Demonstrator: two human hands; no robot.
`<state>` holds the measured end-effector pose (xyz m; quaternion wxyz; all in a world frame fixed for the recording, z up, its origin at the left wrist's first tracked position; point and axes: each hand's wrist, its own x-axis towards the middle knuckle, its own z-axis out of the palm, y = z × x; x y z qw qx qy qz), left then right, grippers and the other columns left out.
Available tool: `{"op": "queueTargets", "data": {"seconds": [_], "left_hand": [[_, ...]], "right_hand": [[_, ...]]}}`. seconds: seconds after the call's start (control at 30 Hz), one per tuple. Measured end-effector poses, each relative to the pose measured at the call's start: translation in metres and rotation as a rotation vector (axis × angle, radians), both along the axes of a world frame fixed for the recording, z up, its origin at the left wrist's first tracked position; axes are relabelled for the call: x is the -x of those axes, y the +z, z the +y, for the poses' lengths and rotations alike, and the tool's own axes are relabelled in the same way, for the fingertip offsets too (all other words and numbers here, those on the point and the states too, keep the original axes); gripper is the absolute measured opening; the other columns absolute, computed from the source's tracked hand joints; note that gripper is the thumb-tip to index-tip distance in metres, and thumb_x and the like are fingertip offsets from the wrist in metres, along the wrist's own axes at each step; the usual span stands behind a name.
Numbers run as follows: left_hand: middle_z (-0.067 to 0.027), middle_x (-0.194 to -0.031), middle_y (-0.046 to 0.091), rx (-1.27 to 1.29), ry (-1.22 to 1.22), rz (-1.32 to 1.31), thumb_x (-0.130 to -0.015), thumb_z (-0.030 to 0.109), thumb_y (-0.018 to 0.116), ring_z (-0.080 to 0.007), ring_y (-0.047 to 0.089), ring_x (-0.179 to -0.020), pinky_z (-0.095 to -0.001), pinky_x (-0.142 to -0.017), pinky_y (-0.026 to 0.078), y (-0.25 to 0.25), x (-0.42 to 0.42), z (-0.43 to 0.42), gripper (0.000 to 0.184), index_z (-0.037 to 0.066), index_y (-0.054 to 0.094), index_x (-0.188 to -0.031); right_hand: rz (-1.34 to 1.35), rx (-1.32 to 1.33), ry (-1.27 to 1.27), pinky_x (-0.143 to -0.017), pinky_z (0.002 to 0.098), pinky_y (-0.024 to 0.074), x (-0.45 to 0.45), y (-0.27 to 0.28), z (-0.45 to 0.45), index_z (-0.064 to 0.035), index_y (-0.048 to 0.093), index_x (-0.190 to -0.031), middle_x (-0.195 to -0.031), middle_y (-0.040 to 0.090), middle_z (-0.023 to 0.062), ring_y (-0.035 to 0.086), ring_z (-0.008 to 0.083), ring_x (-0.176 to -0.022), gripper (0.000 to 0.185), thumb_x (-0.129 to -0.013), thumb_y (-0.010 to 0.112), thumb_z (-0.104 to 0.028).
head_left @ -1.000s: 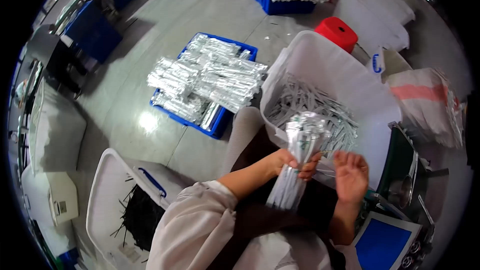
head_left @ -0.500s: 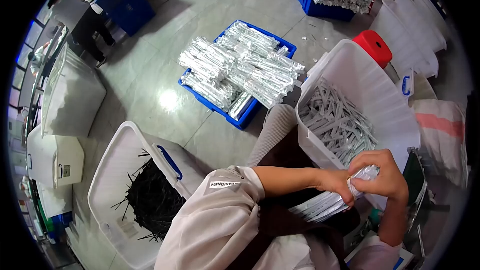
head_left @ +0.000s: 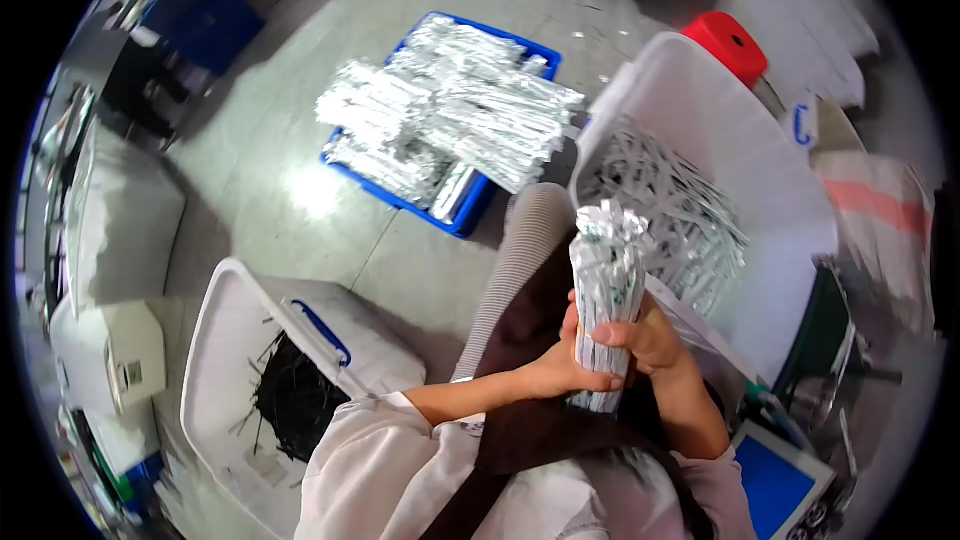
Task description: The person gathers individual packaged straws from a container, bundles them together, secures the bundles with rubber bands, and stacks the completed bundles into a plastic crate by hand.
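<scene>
A bundle of silver foil-wrapped strips [head_left: 612, 275] stands roughly upright over my lap, its crinkled end pointing away from me. My left hand [head_left: 562, 368] is closed around its lower part, thumb across the front. Higher on the right side, my right hand [head_left: 652, 338] grips the same bundle, thumb pressed on its face. Just beyond the bundle, loose silver strips [head_left: 690, 210] lie in a large white bin [head_left: 745, 155].
Foil bundles [head_left: 450, 105] are piled on a blue crate [head_left: 465, 220] on the floor ahead. At left, a white bin [head_left: 215, 340] holds thin black sticks [head_left: 295, 395]. A red stool [head_left: 728, 45], a sack [head_left: 875, 240] and a blue screen-like panel [head_left: 770, 485] are at right. A person [head_left: 140, 80] stands far left.
Both hands have brought the bundle leftward and turned it from slanting to nearly upright. My right hand has shifted from its end to its side. The whole view has shifted slightly.
</scene>
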<state>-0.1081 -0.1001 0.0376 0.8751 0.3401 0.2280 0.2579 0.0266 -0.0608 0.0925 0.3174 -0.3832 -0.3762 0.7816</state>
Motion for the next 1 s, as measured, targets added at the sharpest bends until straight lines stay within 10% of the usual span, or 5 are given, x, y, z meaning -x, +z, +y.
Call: {"op": "queueTargets", "data": {"seconds": [0.13,0.33,0.53,0.83,1.0], "left_hand": [[-0.0103,-0.089,0.058,0.108,0.631,-0.009,-0.065,0.016,0.066,-0.0187,0.058,-0.077,-0.0300,-0.070,0.047,0.005,0.041,0.043,0.046,0.000,0.049,-0.105],[-0.0093,-0.077,0.057,0.179,1.258,0.183,-0.071,0.007,0.061,-0.0209,0.058,-0.066,-0.0333,-0.060,0.050,-0.135,0.162,0.176,0.025,-0.001,0.052,-0.093],[-0.0107,-0.099,0.055,0.611,1.210,0.119,-0.069,0.006,0.065,-0.0250,0.056,-0.085,-0.0365,-0.073,0.048,-0.256,0.127,0.224,0.053,0.000,0.041,-0.116],[-0.0222,-0.124,0.041,0.115,1.119,0.904,-0.068,0.038,0.068,-0.0287,0.039,-0.115,-0.0317,-0.096,0.030,-0.280,0.134,0.232,0.081,-0.009,0.033,-0.125],[-0.0120,-0.089,0.063,0.136,1.086,1.027,-0.072,0.048,0.063,-0.0141,0.057,-0.068,-0.0273,-0.057,0.045,-0.275,0.124,0.237,0.055,-0.003,0.062,-0.092]], "right_hand": [[-0.415,-0.666,-0.113,-0.080,0.0286,0.0425,0.017,0.003,0.040,0.0018,0.046,-0.114,-0.104,0.056,0.0119,0.053,0.0175,-0.097,0.049,-0.074,0.067,-0.016],[-0.370,-0.378,-0.284,-0.084,0.0267,0.0410,-0.037,-0.012,0.041,0.0027,0.048,-0.111,-0.103,0.056,0.0110,0.052,0.0165,-0.098,0.033,-0.080,0.057,-0.003],[-0.523,-0.072,-0.352,-0.081,0.0238,0.0419,-0.073,-0.058,0.010,0.0016,0.050,-0.107,-0.095,0.059,0.0083,0.055,0.0134,-0.089,0.027,-0.081,0.057,-0.005],[-0.693,-0.068,-0.287,-0.069,0.0229,0.0459,-0.096,-0.097,0.006,0.0021,0.051,-0.107,-0.087,0.061,0.0086,0.057,0.0107,-0.076,0.026,-0.083,0.055,-0.006],[-0.666,-0.122,-0.291,-0.067,0.0243,0.0474,-0.107,-0.087,0.008,0.0007,0.050,-0.108,-0.083,0.061,0.0081,0.060,0.0135,-0.073,0.026,-0.083,0.054,-0.006]]}}
